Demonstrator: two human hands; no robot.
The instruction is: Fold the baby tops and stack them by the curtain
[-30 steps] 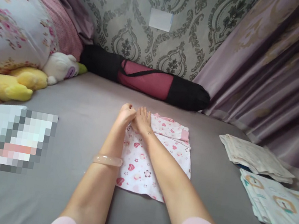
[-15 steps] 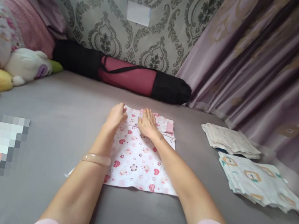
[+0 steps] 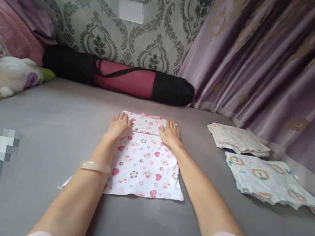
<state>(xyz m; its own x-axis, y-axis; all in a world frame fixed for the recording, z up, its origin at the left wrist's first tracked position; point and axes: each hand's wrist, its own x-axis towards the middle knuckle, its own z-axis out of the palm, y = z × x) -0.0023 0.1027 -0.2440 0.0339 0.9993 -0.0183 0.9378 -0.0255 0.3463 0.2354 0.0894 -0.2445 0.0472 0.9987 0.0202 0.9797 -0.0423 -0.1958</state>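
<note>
A white garment (image 3: pixel 143 164) printed with red hearts and small flowers lies flat on the grey sheet in front of me. It looks like a small shirt. Its far part is folded over as a band (image 3: pixel 146 124), and a bit of pink trim (image 3: pixel 149 116) shows at the far edge. My left hand (image 3: pixel 120 125) rests flat on the band's left end, fingers stretched forward. On the right end lies my right hand (image 3: pixel 170 133), palm down with the fingers out. A corner of white cloth pokes out left of my left forearm.
Two folded cloth stacks, one pale (image 3: pixel 237 139) and one with orange and green prints (image 3: pixel 268 180), lie at the right by the curtain (image 3: pixel 264 63). A black and maroon long bag (image 3: pixel 124 79) lies along the wall. Plush toys (image 3: pixel 15 74) sit at the left, above a blurred patch.
My right hand has slid right to the end of the folded band, covering the pink cuff. My left hand has gone from curled at the edge to flat. The view has shifted slightly right.
</note>
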